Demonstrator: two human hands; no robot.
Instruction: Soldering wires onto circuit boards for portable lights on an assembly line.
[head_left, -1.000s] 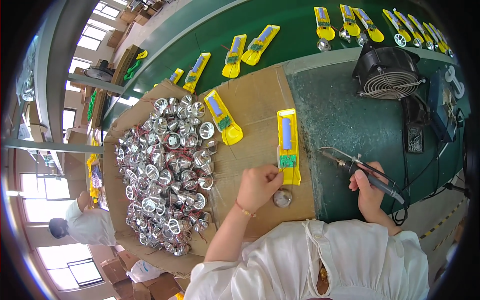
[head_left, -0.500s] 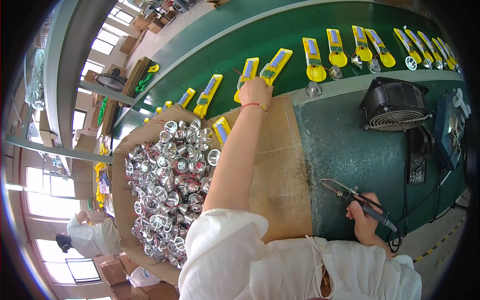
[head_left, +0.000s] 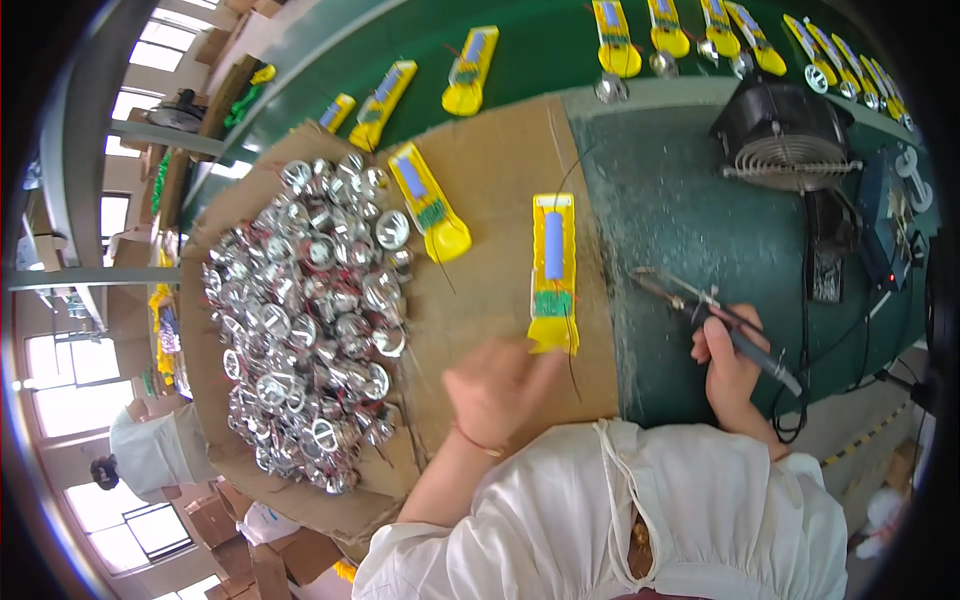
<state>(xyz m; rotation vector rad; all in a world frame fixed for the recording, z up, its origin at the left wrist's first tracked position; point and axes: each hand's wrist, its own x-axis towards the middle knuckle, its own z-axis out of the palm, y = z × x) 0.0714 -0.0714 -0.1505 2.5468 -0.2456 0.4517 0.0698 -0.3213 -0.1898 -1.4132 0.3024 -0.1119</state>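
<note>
My right hand [head_left: 730, 350] is closed around the dark handle of a soldering iron [head_left: 752, 350], whose thin tip points left over the green bench. My left hand [head_left: 500, 388], smeared by motion, is at the lower end of a yellow torch housing [head_left: 553, 240]; whether its fingers grip it cannot be made out. That housing lies on the cardboard, holding a blue-violet battery and a small green circuit board, with dark wires sticking out. A second yellow housing [head_left: 432, 208] of the same make-up lies to its left, beside a heap of silvery lamp reflectors [head_left: 310, 310].
Along the green conveyor [head_left: 540, 60] lie several more yellow housings, some with reflectors attached. A black fan [head_left: 785, 140] stands at the right, beside a blue box-shaped device [head_left: 880, 225]. A cardboard sheet [head_left: 490, 290] covers the bench's middle. At far left, another person [head_left: 160, 450] is turned away.
My left hand has come back from the conveyor toward me, and a yellow housing now lies on the cardboard before it. The view has shifted; my right hand still holds the soldering iron.
</note>
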